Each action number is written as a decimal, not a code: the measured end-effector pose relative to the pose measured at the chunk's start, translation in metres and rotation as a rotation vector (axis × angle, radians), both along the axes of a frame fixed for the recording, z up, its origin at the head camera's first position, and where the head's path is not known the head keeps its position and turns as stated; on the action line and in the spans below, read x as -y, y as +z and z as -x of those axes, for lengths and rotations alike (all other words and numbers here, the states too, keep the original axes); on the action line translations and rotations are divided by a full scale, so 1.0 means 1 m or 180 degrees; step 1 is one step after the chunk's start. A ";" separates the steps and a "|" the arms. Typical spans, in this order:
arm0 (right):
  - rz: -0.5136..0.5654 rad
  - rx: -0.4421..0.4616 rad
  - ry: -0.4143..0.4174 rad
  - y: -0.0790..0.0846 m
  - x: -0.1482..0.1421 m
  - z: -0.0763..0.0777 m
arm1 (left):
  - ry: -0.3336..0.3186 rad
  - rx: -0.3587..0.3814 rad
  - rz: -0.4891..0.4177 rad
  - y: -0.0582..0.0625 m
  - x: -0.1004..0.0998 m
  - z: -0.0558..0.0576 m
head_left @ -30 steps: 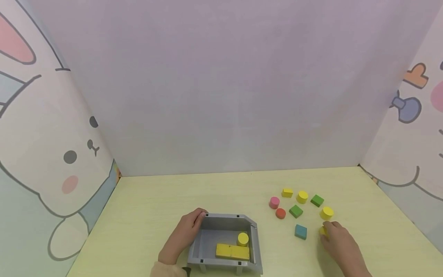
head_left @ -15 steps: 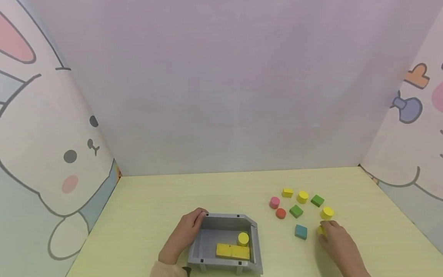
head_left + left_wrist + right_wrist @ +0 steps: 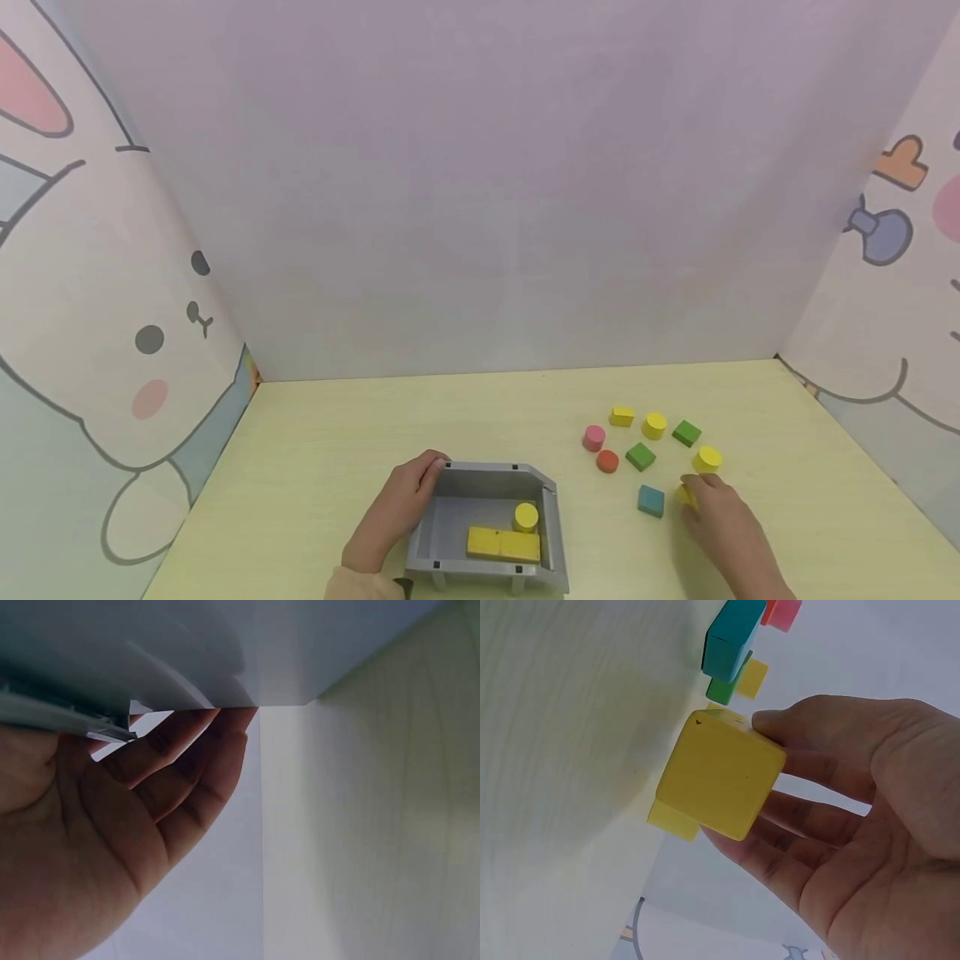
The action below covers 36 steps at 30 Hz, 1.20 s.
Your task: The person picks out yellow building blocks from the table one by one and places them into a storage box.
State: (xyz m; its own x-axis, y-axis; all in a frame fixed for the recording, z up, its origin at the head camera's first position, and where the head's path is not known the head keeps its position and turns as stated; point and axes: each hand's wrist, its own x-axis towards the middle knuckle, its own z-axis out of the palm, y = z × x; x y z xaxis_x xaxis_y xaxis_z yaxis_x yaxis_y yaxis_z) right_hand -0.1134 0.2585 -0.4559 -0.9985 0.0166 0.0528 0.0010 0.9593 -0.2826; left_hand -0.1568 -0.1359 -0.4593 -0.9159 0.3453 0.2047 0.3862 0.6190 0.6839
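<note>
My left hand grips the left wall of a grey plastic bin, its fingers against the outer side in the left wrist view. Inside the bin lie a yellow cylinder and two yellow blocks end to end. At the right, my right hand pinches a yellow square-faced block between thumb and fingers. In the head view the fingers cover most of that block. A teal block sits just left of the right hand, and a yellow cylinder stands behind it.
Beyond the teal block are two green blocks, a red disc, a pink cylinder, a small yellow block and another yellow cylinder. A pale wall closes off the back of the table.
My right hand has shifted slightly left, toward the teal block, with the yellow block in its fingers. The left hand and the bin have stayed in place.
</note>
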 end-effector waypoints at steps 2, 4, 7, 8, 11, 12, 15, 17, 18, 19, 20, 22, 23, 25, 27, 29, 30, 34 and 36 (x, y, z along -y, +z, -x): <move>0.0002 0.0019 0.0011 0.001 0.003 0.000 | -0.0001 -0.0019 -0.0005 0.000 0.000 0.000; -0.0011 0.0023 0.0035 0.003 0.006 0.000 | 0.0000 -0.0024 0.0000 0.000 0.000 0.000; -0.0019 -0.0004 0.0075 0.005 0.010 -0.001 | 0.0010 -0.0019 0.0009 0.000 0.000 0.000; -0.0019 -0.0026 0.0096 0.006 0.011 -0.001 | 0.0010 -0.0028 0.0013 0.000 0.000 0.000; -0.0004 -0.0110 0.0150 0.008 0.015 -0.001 | 0.0023 -0.0034 0.0022 0.000 0.000 -0.001; 0.0002 -0.0146 0.0170 0.008 0.016 -0.002 | 0.0027 -0.0036 0.0024 0.000 0.000 -0.001; 0.0022 -0.0223 0.0211 0.009 0.020 -0.003 | 0.0043 -0.0038 0.0040 0.001 -0.001 -0.001; 0.0034 -0.0252 0.0222 0.009 0.022 -0.004 | 0.0052 -0.0029 0.0054 0.002 -0.001 -0.001; 0.0045 -0.0255 0.0225 0.009 0.023 -0.004 | 0.0055 -0.0038 0.0066 0.002 -0.001 -0.001; 0.0056 -0.0257 0.0227 0.009 0.024 -0.004 | 0.0061 -0.0039 0.0077 0.002 -0.001 -0.001; 0.0063 -0.0254 0.0236 0.010 0.025 -0.004 | 0.0059 -0.0045 0.0087 0.002 -0.002 -0.001; 0.0073 -0.0267 0.0258 0.011 0.029 -0.004 | 0.0060 -0.0057 0.0103 0.002 -0.002 0.000; 0.0079 -0.0269 0.0270 0.011 0.030 -0.004 | 0.0060 -0.0062 0.0105 0.001 -0.001 0.000; 0.0086 -0.0294 0.0285 0.013 0.034 -0.004 | 0.0055 -0.0071 0.0103 0.001 -0.001 0.000; 0.0095 -0.0322 0.0298 0.014 0.038 -0.004 | 0.0049 -0.0079 0.0092 0.000 -0.001 0.001; 0.0101 -0.0368 0.0311 0.015 0.042 -0.003 | 0.0047 -0.0085 0.0085 -0.001 -0.001 0.002; 0.0100 -0.0391 0.0318 0.016 0.044 -0.003 | 0.0044 -0.0085 0.0082 -0.002 -0.001 0.002; 0.0097 -0.0506 0.0376 0.018 0.050 -0.002 | 0.0035 -0.0085 0.0082 -0.002 -0.001 0.002; 0.0108 -0.0551 0.0411 0.019 0.053 -0.002 | 0.0029 -0.0083 0.0081 -0.002 -0.001 0.002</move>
State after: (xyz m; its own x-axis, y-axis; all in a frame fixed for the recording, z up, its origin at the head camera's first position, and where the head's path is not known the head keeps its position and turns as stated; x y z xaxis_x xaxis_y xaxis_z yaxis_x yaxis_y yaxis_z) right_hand -0.1111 0.2054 -0.4370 -0.9685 -0.1062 0.2254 -0.1727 0.9382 -0.3000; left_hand -0.1590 -0.1350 -0.4610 -0.9135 0.3422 0.2199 0.3979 0.6396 0.6577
